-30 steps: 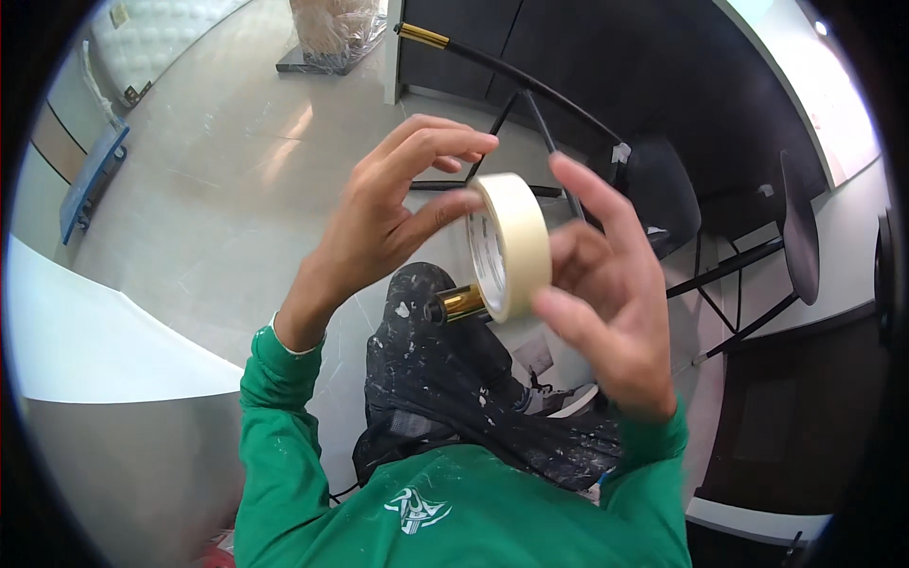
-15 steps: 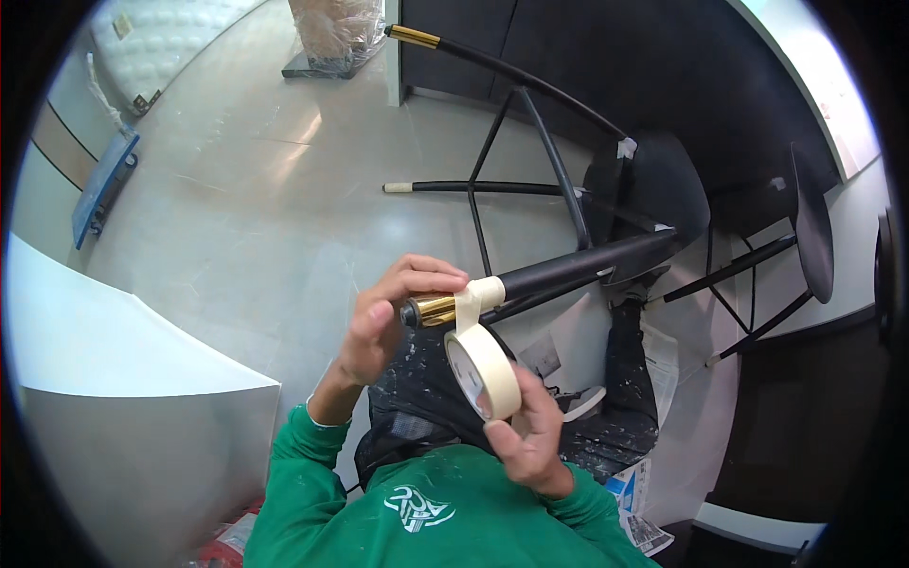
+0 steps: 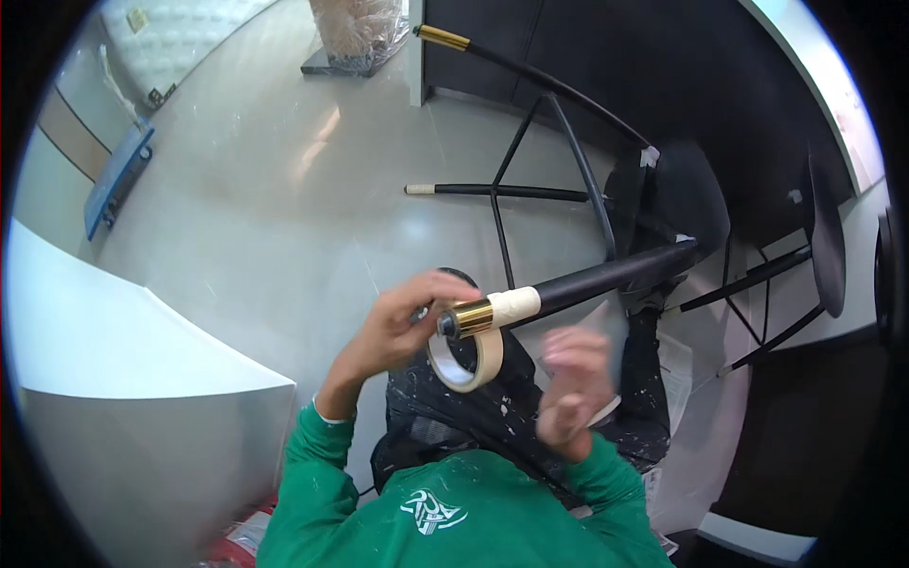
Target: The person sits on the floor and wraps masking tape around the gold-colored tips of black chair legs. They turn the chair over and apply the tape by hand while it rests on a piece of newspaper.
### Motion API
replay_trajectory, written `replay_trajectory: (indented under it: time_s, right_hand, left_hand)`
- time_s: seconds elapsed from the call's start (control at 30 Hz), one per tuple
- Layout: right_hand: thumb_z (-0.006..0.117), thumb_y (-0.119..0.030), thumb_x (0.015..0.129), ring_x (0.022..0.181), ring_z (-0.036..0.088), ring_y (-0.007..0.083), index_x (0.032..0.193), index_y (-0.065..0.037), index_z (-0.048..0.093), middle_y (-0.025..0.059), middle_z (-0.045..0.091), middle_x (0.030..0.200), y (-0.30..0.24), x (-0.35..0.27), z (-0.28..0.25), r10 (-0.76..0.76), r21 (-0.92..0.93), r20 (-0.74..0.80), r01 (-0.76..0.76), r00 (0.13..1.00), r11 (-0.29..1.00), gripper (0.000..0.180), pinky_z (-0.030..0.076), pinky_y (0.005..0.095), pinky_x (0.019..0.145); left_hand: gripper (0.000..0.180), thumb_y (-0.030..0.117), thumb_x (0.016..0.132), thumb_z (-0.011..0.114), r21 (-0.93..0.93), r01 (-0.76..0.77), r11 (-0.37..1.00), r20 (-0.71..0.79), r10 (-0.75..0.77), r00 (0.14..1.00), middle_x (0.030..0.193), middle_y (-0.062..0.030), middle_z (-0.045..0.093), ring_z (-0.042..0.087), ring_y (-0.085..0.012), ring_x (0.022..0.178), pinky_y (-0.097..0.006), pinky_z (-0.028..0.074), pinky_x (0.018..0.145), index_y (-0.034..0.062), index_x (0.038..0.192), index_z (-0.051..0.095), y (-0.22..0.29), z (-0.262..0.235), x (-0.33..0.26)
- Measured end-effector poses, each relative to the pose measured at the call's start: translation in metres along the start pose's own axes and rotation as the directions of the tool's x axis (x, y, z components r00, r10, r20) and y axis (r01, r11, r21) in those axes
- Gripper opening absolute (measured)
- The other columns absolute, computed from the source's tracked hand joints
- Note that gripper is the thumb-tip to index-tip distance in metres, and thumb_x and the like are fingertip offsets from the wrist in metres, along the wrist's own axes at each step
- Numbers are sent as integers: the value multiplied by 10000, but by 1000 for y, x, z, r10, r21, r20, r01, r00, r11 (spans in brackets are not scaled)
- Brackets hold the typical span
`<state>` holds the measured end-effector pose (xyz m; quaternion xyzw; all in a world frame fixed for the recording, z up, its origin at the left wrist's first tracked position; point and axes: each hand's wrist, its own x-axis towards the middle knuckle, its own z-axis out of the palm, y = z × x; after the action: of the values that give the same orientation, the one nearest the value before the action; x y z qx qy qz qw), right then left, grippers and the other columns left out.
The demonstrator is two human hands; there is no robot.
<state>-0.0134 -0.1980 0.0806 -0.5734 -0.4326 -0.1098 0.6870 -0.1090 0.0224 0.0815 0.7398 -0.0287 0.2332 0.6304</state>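
A black chair leg (image 3: 606, 278) slants toward me, with a gold end (image 3: 473, 316) and a band of cream masking tape (image 3: 516, 304) above it. My left hand (image 3: 402, 320) is closed about the gold end, its fingertips over the top side. Just below the leg is the roll of masking tape (image 3: 490, 358), its upper part hidden behind the leg. Whether my left thumb also touches the roll I cannot tell. My right hand (image 3: 573, 393) is off to the right, apart from roll and leg, its fingers blurred by motion.
The tipped chair's seat (image 3: 677, 204) is at the right, its other legs reaching left over the floor. A second black chair (image 3: 826, 232) stands farther right. A white curved panel (image 3: 142, 341) is at my left, a blue wheeled platform (image 3: 118, 180) beyond it.
My right hand has let go of the tape roll and moved right. The roll has gone from in front of the leg to beneath it. My left fingers have curled closer around the gold end.
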Motion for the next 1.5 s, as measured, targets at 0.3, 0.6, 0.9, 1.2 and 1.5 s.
replay_trajectory:
  time_s: [0.3, 0.6, 0.9, 1.2, 1.5]
  right_hand:
    - [698, -124, 941, 903, 673, 165, 1450, 39, 409, 121, 686, 953, -12, 175, 50, 506, -159, 714, -591, 484, 791, 607, 525, 302, 809]
    - [688, -25, 906, 922, 695, 201, 1572, 16, 221, 142, 686, 973, -90, 142, 36, 477, 173, 514, -631, 713, 756, 815, 548, 332, 872]
    - [684, -84, 956, 1109, 681, 319, 1580, 0, 111, 257, 654, 1172, -74, -7, -1, 285, 274, 494, -459, 821, 845, 851, 500, 455, 1025]
    - [421, -670, 997, 1039, 579, 320, 1166, -17, 717, 169, 598, 1128, -19, -29, 6, 102, -218, 146, -68, 984, 973, 737, 460, 446, 937]
    - [729, -207, 938, 972, 694, 241, 1482, 50, 371, 194, 698, 1073, -20, 170, 49, 482, -218, 703, -486, 523, 846, 700, 544, 369, 868]
  left_hand:
    - [276, -95, 965, 568, -82, -218, 972, -222, 196, 955, 1229, -138, 622, 645, -217, 1148, -347, 536, 988, -23, 1225, 630, -5, -44, 63]
    - [426, 65, 950, 679, -181, -267, 946, -275, 212, 938, 1298, -145, 592, 601, -224, 1223, -388, 515, 1038, -5, 1351, 553, 32, -23, 70]
    - [786, 532, 931, 693, -428, -101, 898, -216, 7, 976, 1359, -171, 559, 563, -233, 1263, -386, 444, 1062, -41, 1424, 476, 19, 41, -20]
    - [350, -24, 945, 573, -297, 262, 918, 50, -259, 964, 1194, -106, 689, 649, -188, 1117, -334, 492, 1010, -4, 1290, 623, 3, 1, -15]
    - [412, -9, 928, 647, -129, -103, 986, -65, 95, 993, 1209, -55, 669, 635, -150, 1113, -315, 510, 982, 38, 1337, 623, 14, -62, 72]
